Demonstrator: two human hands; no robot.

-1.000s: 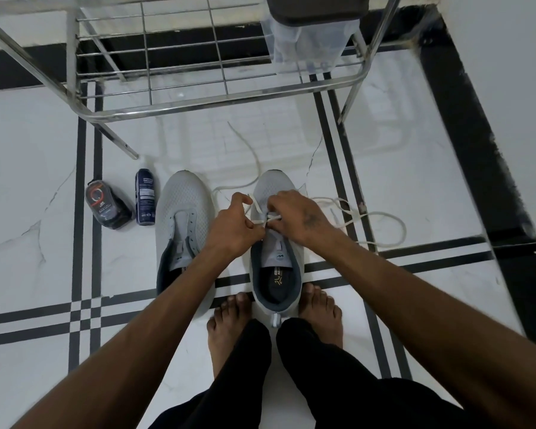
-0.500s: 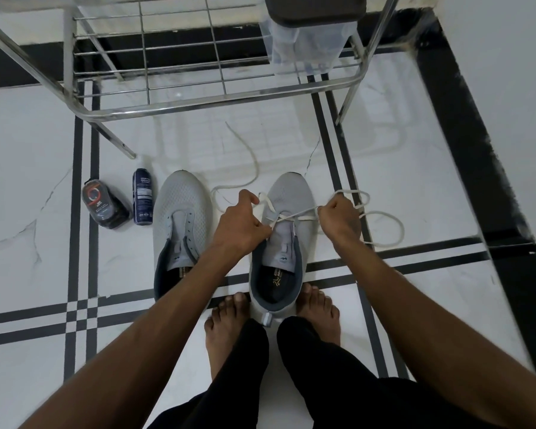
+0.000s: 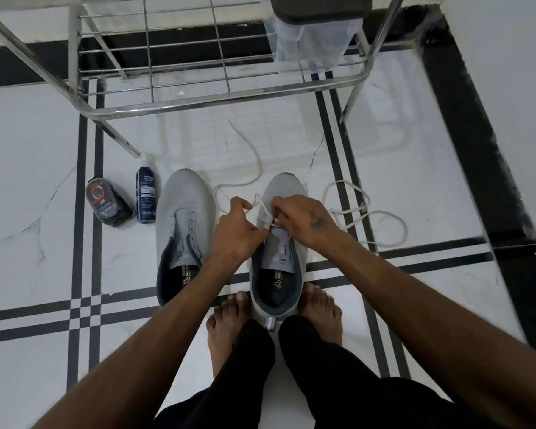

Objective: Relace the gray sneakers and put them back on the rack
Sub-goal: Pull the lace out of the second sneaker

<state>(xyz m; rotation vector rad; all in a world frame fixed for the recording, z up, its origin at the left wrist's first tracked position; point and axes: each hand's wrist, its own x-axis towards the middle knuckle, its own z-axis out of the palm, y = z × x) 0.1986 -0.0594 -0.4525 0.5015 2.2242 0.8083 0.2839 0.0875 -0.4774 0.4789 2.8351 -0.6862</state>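
A: What are the hands doing rn?

B: Right hand (image 3: 304,219) is pinching the lace (image 3: 364,212) tip between closed fingertips, right at an eyelet near the tongue of the right sneaker (image 3: 279,243). Left hand (image 3: 237,232) is closed too, gripping the other lace end and bracing against the shoe's inner edge.

A: Tips for doing this step well?

B: Imo: keep the tip stiff and straight, feed it from under the eyelet, then pull the slack through evenly w/ both sides. Lots of loose lace is lying looped on the floor (image 3: 291,144) to the right, so it could snag or twist; worth keeping it flat before tightening.

A: Shoe staying put?

B: Bare feet are sitting either side of its heel, touching it, which is prob helping to hold it steady.

A: And the other one?

B: Left sneaker (image 3: 183,230) is sitting just beside it, no lace in it as far as I can tell. Spray bottle (image 3: 145,196) and a dark pouch (image 3: 107,202) are lying further left. Rack (image 3: 217,100) is standing beyond the toes, its bottom shelf partly free, w/ a clear box (image 3: 313,41) on it

A: So far along?

B: Early, I'd judge: only the lowest eyelets done on one shoe
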